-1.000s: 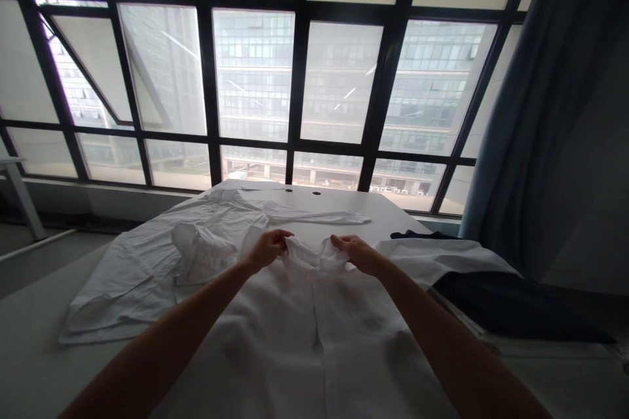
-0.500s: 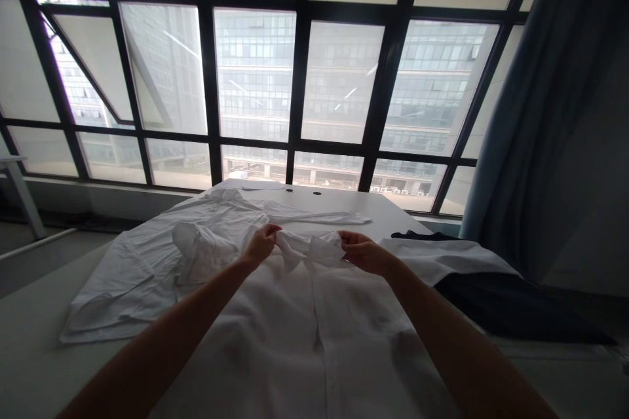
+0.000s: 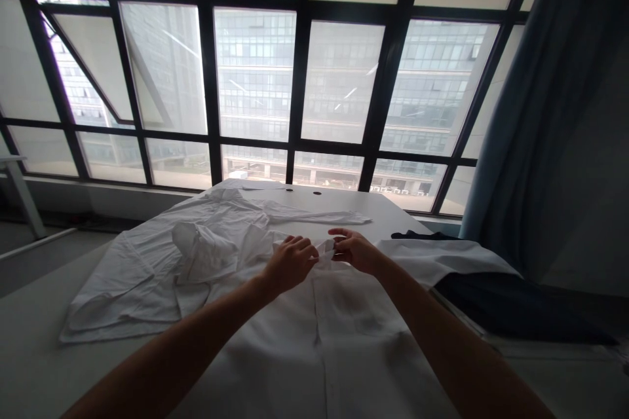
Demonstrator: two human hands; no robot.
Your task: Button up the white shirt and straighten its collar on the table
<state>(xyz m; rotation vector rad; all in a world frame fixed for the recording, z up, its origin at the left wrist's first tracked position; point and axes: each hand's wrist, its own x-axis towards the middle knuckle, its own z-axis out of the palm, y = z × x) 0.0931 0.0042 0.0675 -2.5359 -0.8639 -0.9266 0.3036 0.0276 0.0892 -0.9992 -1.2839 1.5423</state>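
A white button-front shirt (image 3: 339, 334) lies flat on the table in front of me, collar end away from me. My left hand (image 3: 291, 263) and my right hand (image 3: 354, 250) meet at its collar (image 3: 326, 248), fingers curled and pinching the collar cloth between them. The two hands are nearly touching each other.
A second crumpled white shirt (image 3: 162, 262) lies spread to the left. Dark clothing (image 3: 511, 314) and another white piece (image 3: 442, 258) lie at the right. The white table (image 3: 373, 206) runs to a big black-framed window (image 3: 295, 98). A blue-grey curtain (image 3: 535, 118) hangs at the right.
My left hand moved right along the collar, closing the gap to my right hand. The collar, held stretched between the hands before, is now bunched small between them.
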